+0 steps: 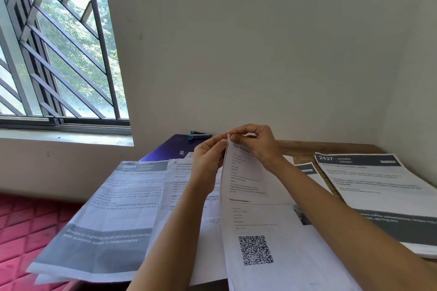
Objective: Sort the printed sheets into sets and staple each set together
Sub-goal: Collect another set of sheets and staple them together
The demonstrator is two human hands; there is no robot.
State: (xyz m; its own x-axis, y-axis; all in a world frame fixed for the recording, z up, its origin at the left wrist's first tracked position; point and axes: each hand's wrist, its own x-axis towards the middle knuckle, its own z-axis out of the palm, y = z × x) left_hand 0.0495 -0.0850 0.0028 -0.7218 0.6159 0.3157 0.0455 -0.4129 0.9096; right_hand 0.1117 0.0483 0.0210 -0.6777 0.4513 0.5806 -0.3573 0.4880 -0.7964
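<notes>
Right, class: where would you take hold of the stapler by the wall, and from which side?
Probably grip the stapler across its long body, from above and the near side: it lies flat along the wall, so its back is blocked.

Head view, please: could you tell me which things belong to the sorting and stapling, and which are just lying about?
Job: QR-code sheet, pinched at its top by left hand and right hand; 2641 sheet; 2437 stack; stapler.
Lying about: purple folder; red quilted cloth; window grille.
</notes>
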